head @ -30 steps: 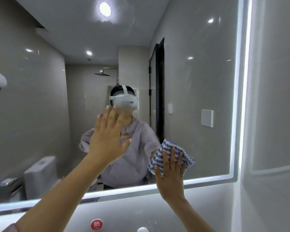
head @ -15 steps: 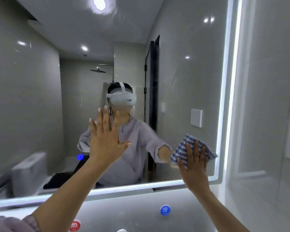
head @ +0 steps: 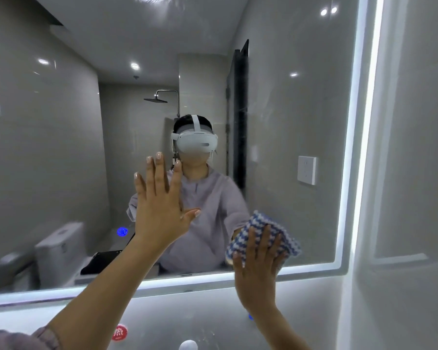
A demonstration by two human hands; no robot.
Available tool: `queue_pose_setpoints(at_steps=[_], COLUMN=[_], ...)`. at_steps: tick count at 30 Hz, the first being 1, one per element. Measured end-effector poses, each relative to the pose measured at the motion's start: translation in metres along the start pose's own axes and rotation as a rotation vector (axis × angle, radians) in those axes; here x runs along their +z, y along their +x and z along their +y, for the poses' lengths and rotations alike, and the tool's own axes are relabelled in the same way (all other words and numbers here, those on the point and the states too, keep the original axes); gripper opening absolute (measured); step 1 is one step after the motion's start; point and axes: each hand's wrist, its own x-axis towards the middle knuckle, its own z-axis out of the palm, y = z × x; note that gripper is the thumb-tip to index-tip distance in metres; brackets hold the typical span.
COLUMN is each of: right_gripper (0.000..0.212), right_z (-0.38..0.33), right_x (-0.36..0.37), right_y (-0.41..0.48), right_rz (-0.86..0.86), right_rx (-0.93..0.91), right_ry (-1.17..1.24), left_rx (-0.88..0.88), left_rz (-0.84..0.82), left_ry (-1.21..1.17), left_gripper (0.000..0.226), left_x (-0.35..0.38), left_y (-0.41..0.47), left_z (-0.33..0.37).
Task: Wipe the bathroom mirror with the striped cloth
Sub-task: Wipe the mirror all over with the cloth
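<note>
The bathroom mirror point(head: 61, 147) fills the wall ahead, with a lit strip along its bottom and right edges. My right hand point(head: 258, 269) presses the blue-and-white striped cloth point(head: 266, 227) flat against the glass near the lower right corner, fingers spread over it. My left hand point(head: 162, 205) rests flat on the glass near the middle, fingers apart, holding nothing. The reflection shows a person in a grey top wearing a white headset.
A pale wall point(head: 415, 173) stands close on the right of the mirror. Below the mirror's lit bottom edge, the tiled wall carries a red round sticker point(head: 119, 332), and a white knob point(head: 188, 346) shows at the frame's bottom.
My right hand slid the cloth to the right towards the mirror's lit edge, then back a little to the left. My left hand stayed flat on the glass.
</note>
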Motion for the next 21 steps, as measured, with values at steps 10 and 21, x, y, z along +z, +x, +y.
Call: queue_pose_setpoints(at_steps=[10,21], right_gripper=[0.055,0.058], right_z=[-0.056,-0.021], right_x=[0.024,0.005], right_y=[-0.042,-0.022], right_rz=[-0.132,-0.143], right_rx=[-0.159,-0.279], right_ry=[-0.063,-0.034], left_rx=[-0.015,-0.002], left_rz=[-0.009,-0.017], left_ry=[0.020,0.013], left_gripper=[0.108,0.111], left_x=[0.000,-0.004], left_y=[0.001,0.001], left_z=[-0.001,-0.001])
